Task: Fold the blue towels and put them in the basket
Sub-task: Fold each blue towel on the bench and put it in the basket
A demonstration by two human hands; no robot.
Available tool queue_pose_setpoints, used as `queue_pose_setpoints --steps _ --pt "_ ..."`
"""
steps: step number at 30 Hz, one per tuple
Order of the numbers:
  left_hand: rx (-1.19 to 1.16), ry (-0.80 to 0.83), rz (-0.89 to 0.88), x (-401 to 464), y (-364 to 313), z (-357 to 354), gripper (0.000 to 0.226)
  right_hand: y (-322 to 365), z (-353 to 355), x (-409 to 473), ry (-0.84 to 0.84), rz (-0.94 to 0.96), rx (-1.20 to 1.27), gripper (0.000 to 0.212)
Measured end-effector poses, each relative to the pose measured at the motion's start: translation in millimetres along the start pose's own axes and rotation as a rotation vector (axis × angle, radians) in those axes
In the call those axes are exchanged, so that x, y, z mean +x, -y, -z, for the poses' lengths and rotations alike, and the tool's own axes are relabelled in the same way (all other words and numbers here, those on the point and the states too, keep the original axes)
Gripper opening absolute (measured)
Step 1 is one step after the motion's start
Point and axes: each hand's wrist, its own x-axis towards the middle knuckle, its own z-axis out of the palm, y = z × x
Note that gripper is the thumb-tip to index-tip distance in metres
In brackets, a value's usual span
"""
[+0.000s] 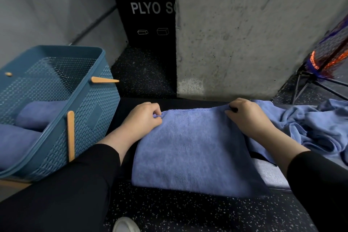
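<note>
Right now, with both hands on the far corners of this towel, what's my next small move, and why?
Probably draw both corners toward you to fold it again: the left hand and right hand each pinch a far corner of the flat towel, which looks too wide for the basket.

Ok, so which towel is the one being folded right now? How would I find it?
Start at the big blue basket on the left and look right, to the dark bench in front of the concrete wall. The towel being folded lies flat there, its far corners pinched by the left hand and right hand. The crumpled towels to its right lie untouched, and the rolled towels are inside the basket.
</note>
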Motion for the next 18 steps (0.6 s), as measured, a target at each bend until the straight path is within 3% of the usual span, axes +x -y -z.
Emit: queue_pose_setpoints --steps 6,11,15,18 --pt "-0.427 -0.059 0.143 -7 -21 26 0.01 13 17 -5 -0.128 -0.069 0.194 0.031" --pt "-0.387 0.038 0.15 -28 -25 46 0.01 30 48 -24 -0.193 -0.081 0.32 0.021" --pt "-0.404 -0.126 0.07 -53 -40 66 0.009 39 72 -44 -0.265 -0.094 0.432 0.026" --pt "-0.432 -0.276 0.038 -74 -49 84 0.012 47 93 -63 -0.342 -0.102 0.533 0.009"
